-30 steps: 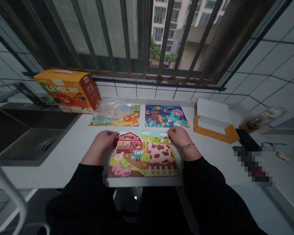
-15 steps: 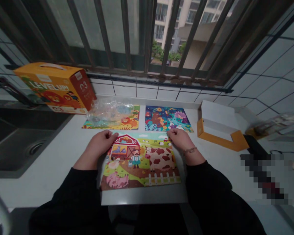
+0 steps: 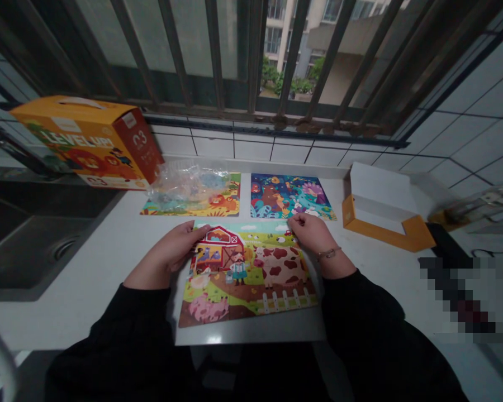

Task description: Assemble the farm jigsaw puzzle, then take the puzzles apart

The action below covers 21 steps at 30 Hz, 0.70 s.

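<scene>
A farm-scene jigsaw puzzle (image 3: 247, 298) with a barn, a farmer, a cow and a pig lies before me near the counter's front edge, its pieces joined. My left hand (image 3: 178, 245) grips the upper left corner, thumb on the picture and fingers at the left edge, partly hidden. At the upper right corner, my right hand (image 3: 312, 234) pinches the puzzle between thumb and curled fingers. Just beyond lie a dark blue animal picture (image 3: 293, 195) and a yellow lion picture (image 3: 224, 206), the latter partly under crumpled clear plastic wrap (image 3: 180, 187).
An orange carton with a handle (image 3: 88, 145) stands at the back left beside the dark sink (image 3: 25, 268). An opened white-and-orange box (image 3: 385, 220) lies at the right. Behind the counter (image 3: 121, 245) is a barred window (image 3: 251, 61).
My left hand has moved from a pinch at the corner to a grip around the left edge. The puzzle sits slightly farther right and is a little turned. My right hand keeps its pinch.
</scene>
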Motion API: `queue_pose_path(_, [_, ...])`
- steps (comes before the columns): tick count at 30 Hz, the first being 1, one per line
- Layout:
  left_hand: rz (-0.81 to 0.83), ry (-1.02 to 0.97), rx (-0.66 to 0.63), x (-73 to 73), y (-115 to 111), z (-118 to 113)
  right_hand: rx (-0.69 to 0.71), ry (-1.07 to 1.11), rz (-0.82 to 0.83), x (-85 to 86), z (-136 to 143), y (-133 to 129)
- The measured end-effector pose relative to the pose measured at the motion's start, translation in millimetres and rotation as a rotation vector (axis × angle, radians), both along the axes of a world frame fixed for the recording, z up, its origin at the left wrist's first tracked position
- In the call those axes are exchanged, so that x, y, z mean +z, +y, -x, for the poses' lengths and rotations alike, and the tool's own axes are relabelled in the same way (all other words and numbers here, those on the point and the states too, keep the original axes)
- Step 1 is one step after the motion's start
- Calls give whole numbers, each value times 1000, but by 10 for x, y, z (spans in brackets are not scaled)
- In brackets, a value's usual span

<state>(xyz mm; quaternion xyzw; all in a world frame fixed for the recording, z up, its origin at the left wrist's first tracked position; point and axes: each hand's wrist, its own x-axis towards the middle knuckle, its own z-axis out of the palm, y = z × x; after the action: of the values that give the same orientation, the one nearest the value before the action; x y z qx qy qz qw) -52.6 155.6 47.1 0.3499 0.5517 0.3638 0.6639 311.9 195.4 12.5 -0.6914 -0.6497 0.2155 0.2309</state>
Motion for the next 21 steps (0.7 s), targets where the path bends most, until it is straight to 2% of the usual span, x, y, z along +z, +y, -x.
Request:
queue_pose_path(8, [-51, -92, -23, -61, 27, -12, -3, -1, -2, 21, 4, -18])
queue_pose_path(13, [-90, -112, 5, -60, 18, -40, -34, 38, -4, 5, -27, -10])
queue_pose_path(21, [-34, -186, 3, -41, 22, -30, -74, 129, 1, -20, -60, -8])
